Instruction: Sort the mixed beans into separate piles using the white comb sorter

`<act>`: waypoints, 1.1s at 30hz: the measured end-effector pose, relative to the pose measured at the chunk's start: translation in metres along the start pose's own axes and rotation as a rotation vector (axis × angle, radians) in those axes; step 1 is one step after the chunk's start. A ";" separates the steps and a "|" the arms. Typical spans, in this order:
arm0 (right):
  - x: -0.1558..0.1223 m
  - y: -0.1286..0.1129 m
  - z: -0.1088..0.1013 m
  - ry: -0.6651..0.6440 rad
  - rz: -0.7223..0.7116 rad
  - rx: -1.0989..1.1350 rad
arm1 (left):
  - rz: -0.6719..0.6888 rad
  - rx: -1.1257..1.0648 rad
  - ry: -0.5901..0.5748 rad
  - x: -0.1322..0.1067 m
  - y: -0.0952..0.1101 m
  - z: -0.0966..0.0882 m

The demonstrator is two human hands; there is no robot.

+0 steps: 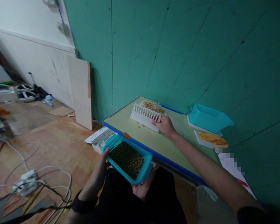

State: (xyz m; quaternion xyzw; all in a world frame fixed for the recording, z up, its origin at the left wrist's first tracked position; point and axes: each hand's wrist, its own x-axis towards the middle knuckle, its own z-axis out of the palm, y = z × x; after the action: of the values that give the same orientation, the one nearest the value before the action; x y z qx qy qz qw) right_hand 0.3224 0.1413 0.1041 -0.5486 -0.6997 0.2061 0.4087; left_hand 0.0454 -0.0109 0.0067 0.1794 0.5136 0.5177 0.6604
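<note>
Right hand (165,126) has fingers pinching the slotted plate (143,119) over the bench (121,119); left hand (98,174) fingers grip the teal tub (148,157) at bench's near edge, best kept level.

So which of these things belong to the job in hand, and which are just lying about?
Likely part of the job:
- slotted tool, in the right hand
- tub of beans, in the left hand
- tan pile on the table

Seemingly just lying about:
- power strip
- board
</note>
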 end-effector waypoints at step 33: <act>-0.048 -0.009 -0.021 -0.117 0.025 0.229 | 0.049 0.084 0.068 0.000 0.000 -0.008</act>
State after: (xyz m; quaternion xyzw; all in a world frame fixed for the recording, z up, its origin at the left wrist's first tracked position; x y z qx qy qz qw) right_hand 0.3374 0.0899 0.1063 -0.4942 -0.6873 0.3213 0.4245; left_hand 0.0390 -0.0131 0.0032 0.2018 0.5524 0.5175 0.6215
